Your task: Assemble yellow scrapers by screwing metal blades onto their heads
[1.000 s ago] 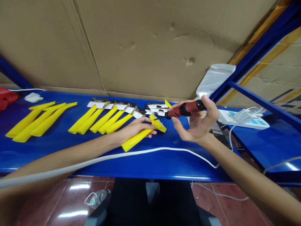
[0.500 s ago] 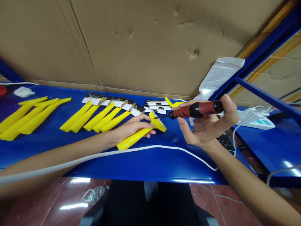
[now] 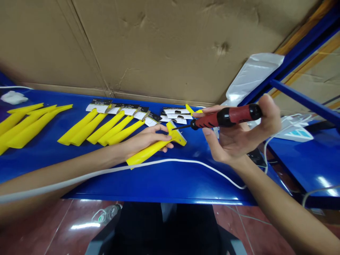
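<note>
My left hand [image 3: 148,140] grips a yellow scraper [image 3: 148,153] near its head, the handle slanting down to the left above the blue bench. In my right hand [image 3: 239,136] is a red and black screwdriver [image 3: 225,117], its back end pressed against the hand and its thin shaft pointing left. The screwdriver's tip is at the scraper's head, by the upper screw place; whether it sits in a screw is too small to tell. Left of my left hand lie several yellow scrapers [image 3: 87,129] with black and white cards [image 3: 127,109] at their heads.
More yellow handles [image 3: 39,127] lie at the far left by a white crumpled piece [image 3: 13,97]. White cards [image 3: 175,115] lie behind the held scraper. A white cable [image 3: 170,160] crosses the bench's front. Cardboard [image 3: 159,53] stands behind; a blue frame bar [image 3: 300,102] is at right.
The view has shifted slightly, so the bench things appear further left. Both hands keep their holds, and the screwdriver's tip stays at the scraper's head.
</note>
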{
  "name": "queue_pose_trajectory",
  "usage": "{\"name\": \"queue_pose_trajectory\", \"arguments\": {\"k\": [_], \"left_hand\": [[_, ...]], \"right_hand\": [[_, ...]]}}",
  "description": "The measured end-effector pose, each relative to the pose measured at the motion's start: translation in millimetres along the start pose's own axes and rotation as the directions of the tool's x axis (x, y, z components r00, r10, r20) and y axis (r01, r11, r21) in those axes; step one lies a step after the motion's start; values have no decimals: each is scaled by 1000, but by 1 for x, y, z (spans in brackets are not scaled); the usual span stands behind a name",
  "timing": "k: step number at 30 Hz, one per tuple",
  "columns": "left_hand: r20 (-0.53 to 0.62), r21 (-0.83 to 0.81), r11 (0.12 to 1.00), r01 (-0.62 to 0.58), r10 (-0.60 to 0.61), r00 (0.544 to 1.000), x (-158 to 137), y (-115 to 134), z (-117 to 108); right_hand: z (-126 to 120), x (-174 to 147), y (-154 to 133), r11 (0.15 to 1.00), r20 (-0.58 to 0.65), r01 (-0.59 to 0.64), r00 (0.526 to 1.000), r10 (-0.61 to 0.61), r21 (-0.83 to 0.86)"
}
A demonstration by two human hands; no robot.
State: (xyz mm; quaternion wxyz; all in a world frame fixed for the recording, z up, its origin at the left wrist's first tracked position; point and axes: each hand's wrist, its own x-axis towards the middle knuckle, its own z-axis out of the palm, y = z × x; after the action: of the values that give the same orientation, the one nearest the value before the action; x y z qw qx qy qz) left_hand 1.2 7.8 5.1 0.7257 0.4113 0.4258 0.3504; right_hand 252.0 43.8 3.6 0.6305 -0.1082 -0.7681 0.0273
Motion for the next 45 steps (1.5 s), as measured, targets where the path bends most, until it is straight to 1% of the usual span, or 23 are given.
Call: {"name": "queue_pose_trajectory", "arguments": {"k": [3,8,11,15,17,20,23,26,29,33,37,40,43,45], "left_hand": [[0,-16,1000,5,-5,1000,0,0,-1],[28,-11,1000,-19,19,999,-1,-1,-2],[19,7,1000,-14,13,1000,-1,0,-2],[-12,21,1000,-5,6,1000,-1,1,0],[-23,25,1000,-13,14,1000,0,1,-1],[-10,31,999,-22,22,1000,2,0,-2],[8,37,999,-23,22,1000,4,0,-4],[5,34,999,-15,15,1000,3,1,-4],[-3,38,999,-9,10,1000,3,1,-4],[-3,39,999,-15,15,1000,3,1,-4],[-18,45,999,-11,12,1000,3,0,-4],[-22,49,999,-8,9,1000,3,-2,-5],[-18,49,999,-15,15,1000,4,-3,-6],[-13,49,999,-16,17,1000,4,-4,-7]], "right_hand": [[-1,1,1,1000,-9,2,1000,-2,-20],[-3,1,1,1000,80,26,996,-26,4],[-2,2,-1,999,92,3,996,-6,37],[0,-2,2,999,55,-39,998,37,30],[-1,-8,9,999,4,-41,999,41,-6],[-4,-15,20,996,-59,-53,997,49,-70],[-6,-13,21,993,-50,-82,996,77,-87],[-1,-4,9,992,1,-119,993,119,-52],[4,3,0,989,20,-148,989,149,-27],[2,-1,5,985,-13,-165,986,164,-59],[-2,-7,14,983,-79,-128,990,118,-132],[1,-4,10,988,-40,-130,991,127,-83],[5,0,2,984,13,-173,985,173,-37],[6,0,0,983,20,-184,983,185,-27]]}}
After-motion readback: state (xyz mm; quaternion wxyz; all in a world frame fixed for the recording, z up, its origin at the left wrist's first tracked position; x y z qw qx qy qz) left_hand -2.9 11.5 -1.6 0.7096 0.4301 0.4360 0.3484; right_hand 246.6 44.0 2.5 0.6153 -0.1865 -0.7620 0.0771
